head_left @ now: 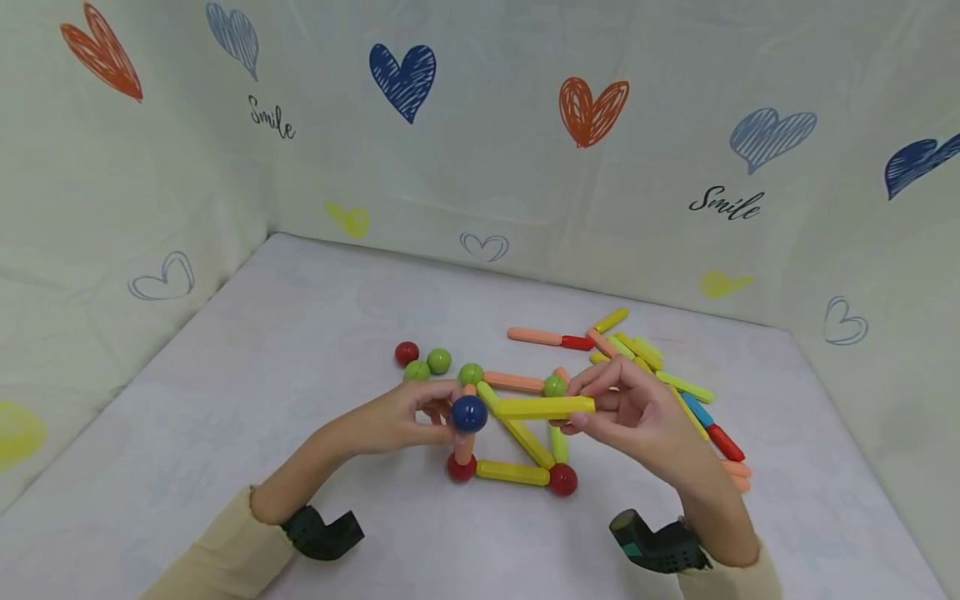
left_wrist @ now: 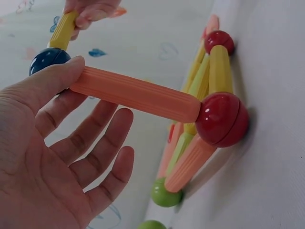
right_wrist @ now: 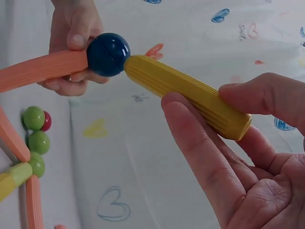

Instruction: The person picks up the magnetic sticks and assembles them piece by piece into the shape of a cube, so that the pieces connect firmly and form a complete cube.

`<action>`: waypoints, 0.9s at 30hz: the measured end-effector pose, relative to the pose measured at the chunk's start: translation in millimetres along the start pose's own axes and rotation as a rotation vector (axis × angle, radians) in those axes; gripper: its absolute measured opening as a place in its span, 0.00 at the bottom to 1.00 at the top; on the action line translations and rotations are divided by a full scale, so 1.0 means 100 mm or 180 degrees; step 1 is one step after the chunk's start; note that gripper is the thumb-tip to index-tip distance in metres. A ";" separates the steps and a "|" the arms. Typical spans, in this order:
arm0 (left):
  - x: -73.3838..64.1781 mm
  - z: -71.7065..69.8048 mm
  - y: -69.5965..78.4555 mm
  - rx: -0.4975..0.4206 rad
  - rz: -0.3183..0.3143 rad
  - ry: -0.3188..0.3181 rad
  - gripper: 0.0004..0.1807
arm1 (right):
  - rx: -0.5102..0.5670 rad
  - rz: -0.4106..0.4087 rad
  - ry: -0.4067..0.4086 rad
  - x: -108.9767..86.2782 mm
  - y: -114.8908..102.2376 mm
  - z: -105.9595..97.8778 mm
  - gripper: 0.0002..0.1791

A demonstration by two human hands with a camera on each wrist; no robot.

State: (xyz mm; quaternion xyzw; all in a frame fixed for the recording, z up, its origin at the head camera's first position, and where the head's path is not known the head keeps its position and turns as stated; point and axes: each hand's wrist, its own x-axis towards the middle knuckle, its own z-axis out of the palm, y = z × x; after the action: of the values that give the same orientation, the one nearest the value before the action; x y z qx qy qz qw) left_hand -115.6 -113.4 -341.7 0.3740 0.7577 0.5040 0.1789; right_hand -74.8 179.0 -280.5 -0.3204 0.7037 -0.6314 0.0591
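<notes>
A salmon-orange building stick (left_wrist: 138, 93) rises from a red ball (left_wrist: 222, 119) at a corner of a stick-and-ball frame on the table. On its top end sits a dark blue ball (head_left: 469, 414). My left hand (head_left: 423, 417) pinches the orange stick just below this ball, the other fingers loosely spread. Between thumb and fingers, my right hand (head_left: 637, 408) holds a ridged yellow stick (right_wrist: 176, 90) by its outer end. The yellow stick's far end meets the blue ball. Beneath it, the flat frame has a yellow side (head_left: 513, 472) and a second red ball (head_left: 563, 479).
Behind the left hand lie loose green balls (head_left: 439, 361) and a red ball (head_left: 407, 353). A loose pile of yellow, orange, red and blue sticks (head_left: 686, 387) spreads behind and beside the right hand. A heart-printed cloth (head_left: 480, 167) closes off the table's back.
</notes>
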 end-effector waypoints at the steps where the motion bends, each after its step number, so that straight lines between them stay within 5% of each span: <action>1: 0.00 0.00 0.00 0.0004 0.0013 -0.0004 0.12 | -0.0032 0.0089 -0.0040 0.00 -0.01 0.02 0.10; 17: -0.01 0.03 0.08 0.0024 -0.0004 0.0010 0.18 | -0.0719 0.0905 -0.0575 0.03 0.06 0.00 0.16; 23: -0.01 0.08 0.14 -0.0038 -0.0228 0.0148 0.24 | -0.0854 0.1020 -0.0608 0.03 0.08 -0.01 0.16; 27: -0.01 -0.01 0.11 0.0117 -0.0188 0.0478 0.22 | -0.0977 0.1049 -0.0619 0.04 0.07 -0.02 0.16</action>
State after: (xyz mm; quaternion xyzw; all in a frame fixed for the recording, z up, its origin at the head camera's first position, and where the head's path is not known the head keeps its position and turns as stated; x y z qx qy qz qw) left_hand -110.9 -112.7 -331.6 0.3159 0.7889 0.5110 0.1295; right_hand -81.3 178.6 -285.4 -0.2658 0.8251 -0.4652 0.1794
